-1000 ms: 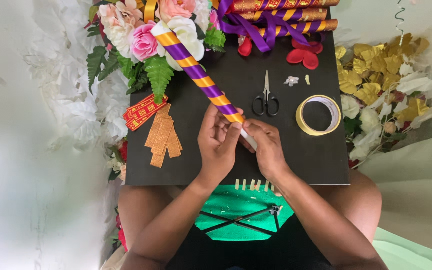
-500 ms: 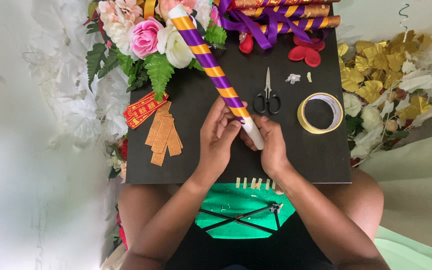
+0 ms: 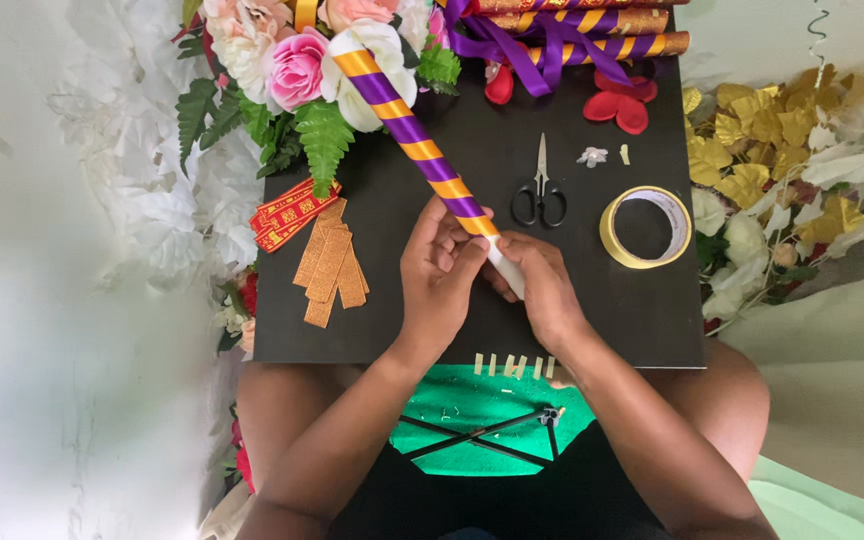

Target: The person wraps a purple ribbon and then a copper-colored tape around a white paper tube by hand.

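Here both hands curl closed around the striped stick's white end.

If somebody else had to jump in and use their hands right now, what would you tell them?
Left hand: fingers pinch the striped stick where the wrapping ends.
Right hand: grips the stick's bare white lower end.
The stick lies slanted across the black board, its top over the flowers.
Done: purple and gold ribbon covers most of the stick.
Left: the white end is unwrapped.
Close by: scissors, tape roll, cut tape bits on the board's near edge, gold strips.
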